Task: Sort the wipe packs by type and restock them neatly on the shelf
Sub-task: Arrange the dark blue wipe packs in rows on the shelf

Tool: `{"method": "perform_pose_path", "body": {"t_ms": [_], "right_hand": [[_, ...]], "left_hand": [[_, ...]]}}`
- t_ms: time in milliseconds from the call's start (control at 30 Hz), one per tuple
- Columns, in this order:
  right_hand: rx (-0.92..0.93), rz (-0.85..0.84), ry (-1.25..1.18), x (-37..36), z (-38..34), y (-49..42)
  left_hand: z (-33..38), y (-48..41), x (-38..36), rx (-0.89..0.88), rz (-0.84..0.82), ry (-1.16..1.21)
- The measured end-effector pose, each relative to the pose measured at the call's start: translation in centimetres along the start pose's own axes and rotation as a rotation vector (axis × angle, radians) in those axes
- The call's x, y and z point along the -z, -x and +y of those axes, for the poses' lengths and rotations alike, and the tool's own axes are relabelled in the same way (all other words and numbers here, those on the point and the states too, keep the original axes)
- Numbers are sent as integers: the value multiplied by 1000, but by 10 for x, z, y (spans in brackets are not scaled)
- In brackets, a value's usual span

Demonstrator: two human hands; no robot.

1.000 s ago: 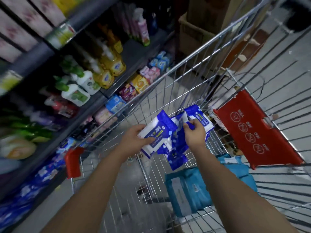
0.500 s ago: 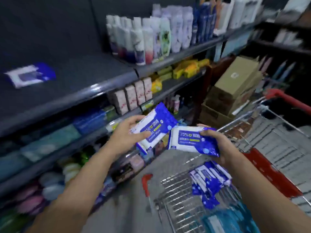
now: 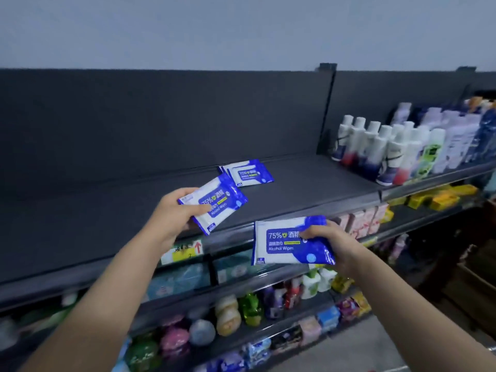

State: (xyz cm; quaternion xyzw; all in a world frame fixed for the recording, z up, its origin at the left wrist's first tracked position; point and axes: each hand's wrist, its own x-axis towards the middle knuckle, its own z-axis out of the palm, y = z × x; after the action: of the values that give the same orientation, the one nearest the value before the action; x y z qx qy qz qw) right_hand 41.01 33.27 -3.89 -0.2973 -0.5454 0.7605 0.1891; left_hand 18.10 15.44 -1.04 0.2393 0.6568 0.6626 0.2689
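Currently left hand [image 3: 171,213] is gripping left pack [image 3: 214,205], long axis toward seemingly stacked shelved packs [image 3: 248,173]; right hand [image 3: 330,242] is gripping right pack [image 3: 287,244].

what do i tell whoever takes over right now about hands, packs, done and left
Left hand holds one alcohol wipe pack at the front of the top shelf, not set down.
Right hand grips a second pack, same type, lower, before the shelf edge.
Done: two matching packs lie overlapping near the back of that shelf.
Left: set both held packs beside them and square them up; other stock is out of view.
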Motion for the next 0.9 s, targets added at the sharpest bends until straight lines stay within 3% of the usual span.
{"method": "perform_pose_path", "body": {"t_ms": [300, 567, 733, 900], "right_hand": [[21, -137, 103, -27, -27, -85], [26, -202, 180, -1, -55, -198], [216, -219, 433, 25, -75, -275], [374, -227, 581, 30, -65, -328]], "left_hand": [[-14, -65, 17, 16, 59, -20], [-27, -165, -48, 32, -31, -143], [-35, -233, -72, -203, -31, -707], [-51, -269, -69, -318, -90, -793]]}}
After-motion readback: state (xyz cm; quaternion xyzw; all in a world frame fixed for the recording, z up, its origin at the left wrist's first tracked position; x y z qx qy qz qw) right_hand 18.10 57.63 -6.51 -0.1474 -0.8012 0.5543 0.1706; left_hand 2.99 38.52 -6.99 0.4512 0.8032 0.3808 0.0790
